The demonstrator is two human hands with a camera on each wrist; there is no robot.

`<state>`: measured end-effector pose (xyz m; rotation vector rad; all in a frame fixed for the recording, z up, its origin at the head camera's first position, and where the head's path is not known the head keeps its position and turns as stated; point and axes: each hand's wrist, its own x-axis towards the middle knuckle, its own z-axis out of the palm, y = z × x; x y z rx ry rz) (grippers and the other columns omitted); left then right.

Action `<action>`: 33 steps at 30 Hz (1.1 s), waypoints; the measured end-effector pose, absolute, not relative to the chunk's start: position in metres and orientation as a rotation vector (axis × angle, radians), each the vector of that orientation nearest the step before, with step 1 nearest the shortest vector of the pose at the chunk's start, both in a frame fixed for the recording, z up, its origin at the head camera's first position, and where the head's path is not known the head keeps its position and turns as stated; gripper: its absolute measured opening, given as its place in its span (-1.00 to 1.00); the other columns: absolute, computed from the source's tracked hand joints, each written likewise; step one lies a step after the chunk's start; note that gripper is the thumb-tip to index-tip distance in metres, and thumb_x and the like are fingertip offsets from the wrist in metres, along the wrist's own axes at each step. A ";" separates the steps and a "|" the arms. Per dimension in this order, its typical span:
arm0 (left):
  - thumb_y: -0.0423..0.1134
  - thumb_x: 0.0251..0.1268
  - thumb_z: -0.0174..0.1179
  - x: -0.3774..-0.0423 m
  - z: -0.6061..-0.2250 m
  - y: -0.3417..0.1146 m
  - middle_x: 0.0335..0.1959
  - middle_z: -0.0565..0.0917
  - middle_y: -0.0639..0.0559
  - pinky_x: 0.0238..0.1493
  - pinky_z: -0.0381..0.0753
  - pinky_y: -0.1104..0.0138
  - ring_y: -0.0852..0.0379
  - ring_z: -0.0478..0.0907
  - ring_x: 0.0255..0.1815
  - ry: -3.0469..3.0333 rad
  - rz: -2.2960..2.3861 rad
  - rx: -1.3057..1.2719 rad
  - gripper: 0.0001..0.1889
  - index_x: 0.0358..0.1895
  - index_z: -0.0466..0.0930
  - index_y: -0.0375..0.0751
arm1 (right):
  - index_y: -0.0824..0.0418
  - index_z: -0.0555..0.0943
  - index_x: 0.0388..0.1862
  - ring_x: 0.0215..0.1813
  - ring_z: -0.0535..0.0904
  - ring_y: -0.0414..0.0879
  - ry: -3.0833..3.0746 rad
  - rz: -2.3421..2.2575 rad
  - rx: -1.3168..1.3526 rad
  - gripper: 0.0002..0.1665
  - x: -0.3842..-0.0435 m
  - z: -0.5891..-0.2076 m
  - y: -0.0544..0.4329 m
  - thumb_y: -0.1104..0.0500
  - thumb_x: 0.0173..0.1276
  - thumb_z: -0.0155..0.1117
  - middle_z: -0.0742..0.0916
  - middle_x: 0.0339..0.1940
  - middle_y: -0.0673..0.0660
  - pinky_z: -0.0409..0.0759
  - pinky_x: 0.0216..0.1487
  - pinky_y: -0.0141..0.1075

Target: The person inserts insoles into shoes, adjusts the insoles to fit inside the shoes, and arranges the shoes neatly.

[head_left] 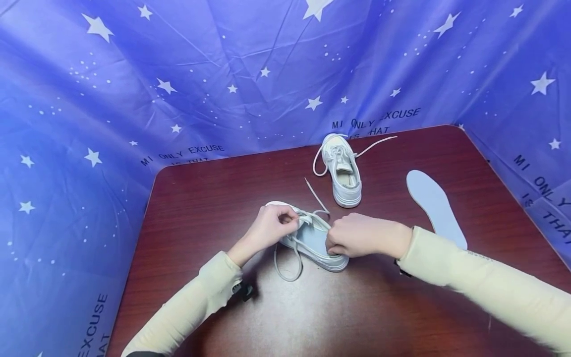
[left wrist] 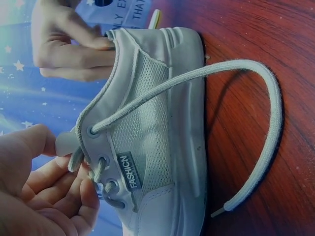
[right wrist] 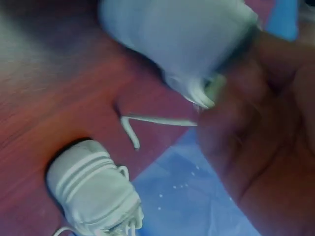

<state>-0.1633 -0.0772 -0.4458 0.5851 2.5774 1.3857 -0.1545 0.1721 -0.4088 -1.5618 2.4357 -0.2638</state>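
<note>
A white lace-up sneaker lies on the table, a pale blue-grey insole showing inside it. My left hand pinches the sneaker's tongue between thumb and fingers, beside the lace eyelets. At the heel, my right hand is bent over the opening with its fingertips down inside the collar. Those fingertips are hidden, so I cannot tell whether they grip or press the insole. A loose lace loops from the sneaker's near side onto the table.
Another white sneaker stands farther back with its laces loose. A separate pale insole lies on the right side of the dark red wooden table, partly behind the right sleeve. Blue star-patterned cloth hangs around the table.
</note>
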 end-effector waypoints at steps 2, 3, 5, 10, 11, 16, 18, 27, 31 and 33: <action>-0.35 0.15 0.28 -0.163 -0.446 -0.077 -0.49 0.70 0.16 -0.28 0.56 0.48 0.36 0.57 -0.40 2.573 1.383 0.589 -0.91 -0.39 0.78 -0.15 | -0.08 0.52 -0.64 -0.60 0.29 -0.28 2.429 -0.276 -1.507 -0.63 -0.155 -0.400 0.173 0.12 0.34 0.40 0.42 -0.67 -0.26 0.39 -0.56 -0.28; -0.35 0.15 0.27 -0.164 -0.446 -0.076 -0.49 0.70 0.16 -0.28 0.56 0.48 0.36 0.57 -0.40 2.571 1.381 0.590 -0.91 -0.39 0.78 -0.15 | -0.08 0.49 -0.66 -0.60 0.28 -0.28 2.433 -0.277 -1.478 -0.61 -0.155 -0.395 0.174 0.11 0.37 0.37 0.39 -0.68 -0.26 0.37 -0.56 -0.28; -0.35 0.14 0.27 -0.164 -0.446 -0.076 -0.49 0.69 0.16 -0.28 0.55 0.48 0.35 0.56 -0.40 2.573 1.377 0.593 -0.91 -0.39 0.77 -0.15 | -0.09 0.48 -0.69 -0.60 0.26 -0.29 2.454 -0.268 -1.442 -0.59 -0.154 -0.388 0.176 0.10 0.36 0.35 0.37 -0.70 -0.26 0.36 -0.57 -0.28; -0.33 0.14 0.29 -0.165 -0.446 -0.078 -0.49 0.71 0.17 -0.29 0.55 0.48 0.36 0.58 -0.40 2.582 1.368 0.562 -0.92 -0.39 0.77 -0.14 | -0.11 0.49 -0.74 -0.63 0.26 -0.27 2.506 -0.184 -1.444 -0.59 -0.148 -0.382 0.178 0.07 0.29 0.36 0.38 -0.74 -0.24 0.37 -0.59 -0.25; -0.33 0.14 0.29 -0.165 -0.446 -0.078 -0.49 0.72 0.16 -0.29 0.55 0.48 0.36 0.58 -0.41 2.583 1.366 0.555 -0.93 -0.39 0.77 -0.14 | -0.12 0.48 -0.75 -0.63 0.26 -0.26 2.513 -0.168 -1.450 -0.59 -0.146 -0.382 0.178 0.06 0.28 0.37 0.39 -0.74 -0.24 0.36 -0.60 -0.25; -0.32 0.13 0.30 -0.165 -0.446 -0.077 -0.48 0.70 0.17 -0.29 0.54 0.48 0.36 0.57 -0.40 2.581 1.355 0.554 -0.94 -0.40 0.76 -0.14 | -0.10 0.32 -0.78 -0.61 0.15 -0.25 2.475 -0.117 -1.355 -0.48 -0.140 -0.388 0.173 0.02 0.25 0.39 0.28 -0.71 -0.21 0.18 -0.62 -0.29; -0.32 0.13 0.30 -0.165 -0.447 -0.076 -0.47 0.70 0.17 -0.29 0.54 0.47 0.36 0.56 -0.40 2.578 1.355 0.559 -0.94 -0.40 0.75 -0.14 | -0.09 0.26 -0.78 -0.60 0.10 -0.25 2.445 -0.115 -1.303 -0.43 -0.139 -0.391 0.172 -0.03 0.27 0.40 0.23 -0.70 -0.21 0.11 -0.61 -0.30; -0.32 0.13 0.30 -0.165 -0.447 -0.076 -0.46 0.69 0.18 -0.29 0.52 0.48 0.36 0.56 -0.39 2.583 1.341 0.549 -0.93 -0.40 0.77 -0.12 | -0.07 0.33 -0.68 -0.63 0.24 -0.23 2.540 -0.049 -1.381 -0.48 -0.139 -0.397 0.172 -0.11 0.28 0.43 0.38 -0.68 -0.17 0.28 -0.63 -0.24; -0.32 0.14 0.30 -0.165 -0.446 -0.076 -0.46 0.70 0.17 -0.29 0.53 0.48 0.36 0.56 -0.39 2.579 1.341 0.547 -0.94 -0.39 0.77 -0.13 | -0.04 0.40 -0.70 -0.65 0.40 -0.14 2.645 0.045 -1.385 -0.49 -0.132 -0.402 0.167 -0.16 0.24 0.45 0.49 -0.69 -0.09 0.38 -0.63 -0.18; -0.32 0.15 0.30 -0.165 -0.445 -0.076 -0.46 0.72 0.16 -0.29 0.54 0.48 0.35 0.58 -0.39 2.573 1.343 0.542 -0.94 -0.38 0.76 -0.14 | 0.04 0.50 -0.64 -0.64 0.49 -0.07 2.717 0.112 -1.400 -0.53 -0.126 -0.406 0.164 -0.18 0.20 0.48 0.55 -0.62 -0.02 0.45 -0.62 -0.15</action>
